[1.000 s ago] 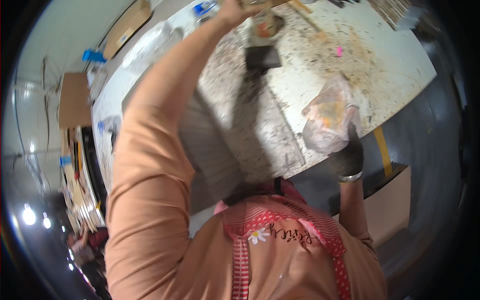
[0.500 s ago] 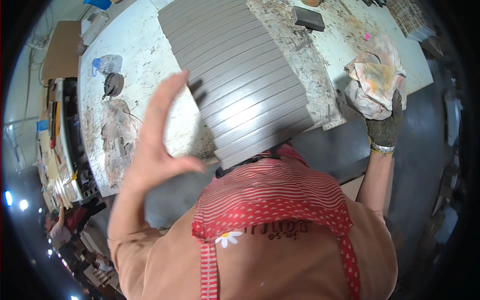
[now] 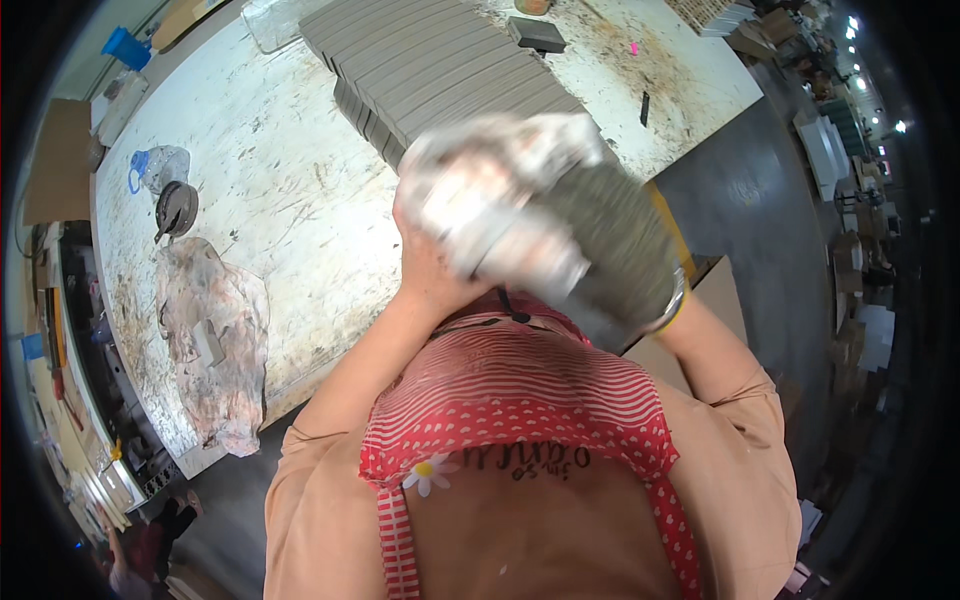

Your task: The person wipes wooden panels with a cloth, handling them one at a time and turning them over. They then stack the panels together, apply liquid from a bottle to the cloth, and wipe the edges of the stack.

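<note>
My right hand (image 3: 620, 240), in a dark green work glove, holds a crumpled white rag (image 3: 480, 190) with reddish stains, blurred by motion. The rag covers the near end of a row of grey slats (image 3: 420, 65) packed side by side on the table. My bare left hand (image 3: 430, 265) is at the near left end of the slats, right against the rag. Its fingers are mostly hidden behind the cloth, so whether it grips a slat does not show.
On the stained white table (image 3: 300, 200) lie a second dirty rag (image 3: 215, 350) with a small pale block, a round dark lid or dish (image 3: 177, 208), a clear plastic bottle piece (image 3: 163, 168) and a dark grey block (image 3: 537, 34). A blue cup (image 3: 125, 48) stands far left.
My right hand has swung the rag from the table's right side over the near end of the slats. My left hand has moved right, from open in the air to beside the slats.
</note>
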The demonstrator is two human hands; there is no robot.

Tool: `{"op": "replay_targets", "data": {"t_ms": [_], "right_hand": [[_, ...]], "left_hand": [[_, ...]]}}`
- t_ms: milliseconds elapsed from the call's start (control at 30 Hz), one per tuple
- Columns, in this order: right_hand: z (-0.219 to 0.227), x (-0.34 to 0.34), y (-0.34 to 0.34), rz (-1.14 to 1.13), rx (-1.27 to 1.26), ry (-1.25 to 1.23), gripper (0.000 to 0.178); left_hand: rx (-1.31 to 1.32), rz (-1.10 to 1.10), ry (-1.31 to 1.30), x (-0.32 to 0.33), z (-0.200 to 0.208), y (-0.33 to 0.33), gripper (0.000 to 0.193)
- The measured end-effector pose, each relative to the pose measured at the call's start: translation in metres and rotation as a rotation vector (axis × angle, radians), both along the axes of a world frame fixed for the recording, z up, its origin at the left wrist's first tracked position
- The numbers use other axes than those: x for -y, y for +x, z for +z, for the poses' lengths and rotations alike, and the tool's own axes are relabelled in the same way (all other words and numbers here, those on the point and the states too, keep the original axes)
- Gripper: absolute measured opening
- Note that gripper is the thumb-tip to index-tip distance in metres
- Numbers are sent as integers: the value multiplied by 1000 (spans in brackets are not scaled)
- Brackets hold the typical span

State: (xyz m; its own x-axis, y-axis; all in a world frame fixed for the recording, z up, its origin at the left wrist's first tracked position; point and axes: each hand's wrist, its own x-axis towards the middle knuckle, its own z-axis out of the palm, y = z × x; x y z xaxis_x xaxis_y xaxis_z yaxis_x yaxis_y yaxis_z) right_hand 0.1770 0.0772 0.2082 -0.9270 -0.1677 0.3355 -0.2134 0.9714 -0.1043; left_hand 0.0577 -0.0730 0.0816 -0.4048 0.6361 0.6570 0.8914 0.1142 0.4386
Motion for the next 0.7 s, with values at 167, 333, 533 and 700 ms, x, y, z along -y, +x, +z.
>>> {"op": "replay_targets", "data": {"t_ms": [167,333,533,700], "right_hand": [[0,2,6,-64,-81,92,50],[-6,-17,7,-252,-66,105,48],[-4,25,7,23,-19,143,46],[-2,-34,7,-203,75,-110,43]], "left_hand": [[16,53,162,-12,-12,1,84],[7,87,138,-6,1,4,92],[1175,-177,597,-21,6,19,79],[-18,99,157,-11,1,4,87]]}}
